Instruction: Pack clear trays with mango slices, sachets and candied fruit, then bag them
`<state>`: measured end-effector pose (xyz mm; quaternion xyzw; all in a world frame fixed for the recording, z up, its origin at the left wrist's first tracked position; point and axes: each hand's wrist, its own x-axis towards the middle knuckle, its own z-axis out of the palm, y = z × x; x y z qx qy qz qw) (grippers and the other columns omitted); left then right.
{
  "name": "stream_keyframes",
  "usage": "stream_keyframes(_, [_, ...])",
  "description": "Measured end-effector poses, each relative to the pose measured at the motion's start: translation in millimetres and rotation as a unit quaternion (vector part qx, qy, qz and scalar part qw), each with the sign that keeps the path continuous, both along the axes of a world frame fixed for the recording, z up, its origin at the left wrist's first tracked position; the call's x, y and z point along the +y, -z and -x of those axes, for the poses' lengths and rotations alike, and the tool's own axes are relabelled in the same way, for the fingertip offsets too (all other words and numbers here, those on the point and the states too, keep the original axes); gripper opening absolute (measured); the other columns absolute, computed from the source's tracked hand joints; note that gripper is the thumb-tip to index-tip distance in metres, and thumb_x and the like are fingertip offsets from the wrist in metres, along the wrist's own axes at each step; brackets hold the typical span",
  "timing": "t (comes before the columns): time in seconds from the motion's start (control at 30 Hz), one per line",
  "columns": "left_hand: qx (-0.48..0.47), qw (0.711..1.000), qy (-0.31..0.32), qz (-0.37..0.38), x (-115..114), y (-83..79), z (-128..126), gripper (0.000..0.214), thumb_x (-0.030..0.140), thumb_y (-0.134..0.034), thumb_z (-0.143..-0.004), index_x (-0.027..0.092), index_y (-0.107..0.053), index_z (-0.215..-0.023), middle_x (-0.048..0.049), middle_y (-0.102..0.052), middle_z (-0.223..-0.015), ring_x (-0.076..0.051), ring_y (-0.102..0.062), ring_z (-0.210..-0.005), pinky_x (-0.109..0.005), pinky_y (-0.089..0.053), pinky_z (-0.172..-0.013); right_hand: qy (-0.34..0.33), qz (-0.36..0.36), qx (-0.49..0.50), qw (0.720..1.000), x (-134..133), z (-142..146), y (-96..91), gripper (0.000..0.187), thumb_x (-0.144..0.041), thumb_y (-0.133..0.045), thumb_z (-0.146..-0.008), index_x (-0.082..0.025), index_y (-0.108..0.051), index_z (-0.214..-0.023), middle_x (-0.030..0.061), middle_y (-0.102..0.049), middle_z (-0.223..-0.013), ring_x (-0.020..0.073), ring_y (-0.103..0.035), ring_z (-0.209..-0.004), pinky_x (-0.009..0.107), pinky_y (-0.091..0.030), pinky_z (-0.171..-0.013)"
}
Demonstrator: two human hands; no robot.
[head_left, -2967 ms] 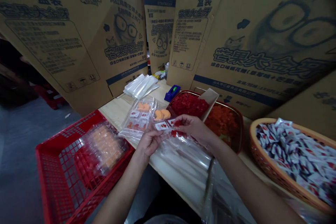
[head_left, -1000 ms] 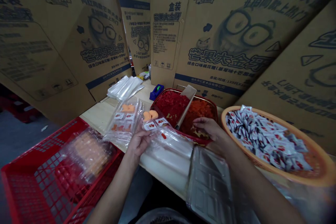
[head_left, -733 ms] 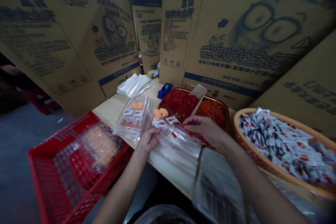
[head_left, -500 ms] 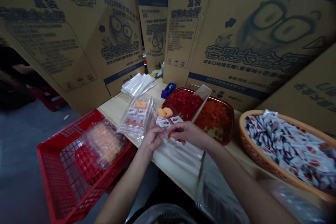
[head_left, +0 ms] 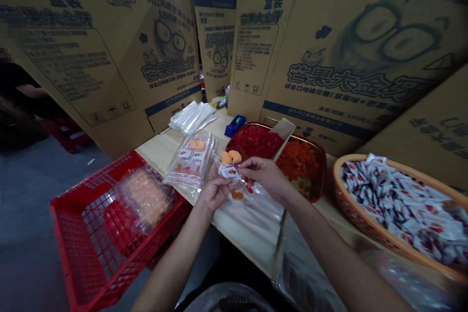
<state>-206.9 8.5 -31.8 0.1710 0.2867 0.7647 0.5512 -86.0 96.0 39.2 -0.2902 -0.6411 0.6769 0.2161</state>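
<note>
Unlike a second ago, your right hand (head_left: pixel 265 175) is no longer over the red tray (head_left: pixel 323 168) of diced red and orange pieces; it sits just beside your left hand (head_left: pixel 215 192), both gripping a clear plastic bag (head_left: pixel 256 195) with white sachets (head_left: pixel 229 171) at its mouth, above the bench (head_left: pixel 157 148). A filled bag (head_left: pixel 190 165), a blue tape dispenser (head_left: pixel 234 126) and a wicker basket (head_left: pixel 365 214) of sachets share the bench, a red crate (head_left: pixel 109 224) sits beside it, and tall cardboard cartons (head_left: pixel 256 44) stand behind.

A white sachet (head_left: pixel 229 171) was held between the left hand (head_left: pixel 214 194) and right hand (head_left: pixel 265 175), above a clear plastic bag (head_left: pixel 252 204) on the table (head_left: pixel 157 150).
</note>
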Motion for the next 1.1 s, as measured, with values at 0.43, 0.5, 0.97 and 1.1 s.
stream_keyframes(0.43, [-0.011, 0.999, 0.008, 0.034, -5.2, -8.2, -0.2, 0.065, -0.005, -0.056, -0.060, 0.027, -0.050, -0.116, -0.0003, -0.065, -0.101, -0.021, -0.062, -0.092, -0.042, -0.047, -0.085, 0.053, -0.023, -0.012, 0.998, 11.8, -24.4, -2.4, 0.024, -0.034, -0.073, -0.055, -0.017, -0.064, -0.069, -0.0025, -0.062, -0.064, 0.0070, -0.050, -0.054, 0.021, -0.042, -0.054])
stream_keyframes(0.5, [-0.012, 0.999, 0.006, 0.038, -6.4, -8.9, 0.6, 0.066, -0.005, -0.056, -0.060, 0.029, -0.049, -0.117, 0.0008, -0.066, -0.099, -0.020, -0.062, -0.090, -0.042, -0.047, -0.086, 0.041, -0.051, -0.039, 0.997, 12.2, -31.1, -2.1, 0.024, -0.036, -0.071, -0.057, -0.017, -0.067, -0.072, -0.0018, -0.064, -0.066, 0.0073, -0.050, -0.056, 0.021, -0.041, -0.056])
stream_keyframes(0.97, [-0.023, 0.999, -0.013, 0.045, -19.7, -11.1, 3.9, 0.067, -0.007, -0.055, -0.060, 0.033, -0.051, -0.114, 0.0045, -0.066, -0.092, -0.018, -0.063, -0.083, -0.045, -0.044, -0.089, 0.161, -0.208, -0.108, 0.959, 7.3, -73.6, 12.5, 0.018, -0.033, -0.051, -0.074, -0.020, -0.061, -0.081, 0.0030, -0.064, -0.081, 0.0162, -0.056, -0.073, 0.028, -0.043, -0.066])
stream_keyframes(1.1, [-0.018, 0.999, 0.003, 0.033, -31.9, -14.8, 8.4, 0.068, -0.007, -0.055, -0.062, 0.033, -0.049, -0.117, 0.0031, -0.065, -0.098, -0.020, -0.062, -0.090, -0.048, -0.041, -0.092, 0.209, -0.390, -0.269, 0.855, -0.1, -104.7, 46.0, 0.020, -0.023, -0.040, -0.080, -0.017, -0.059, -0.079, 0.0086, -0.062, -0.084, 0.0209, -0.055, -0.082, 0.033, -0.040, -0.075])
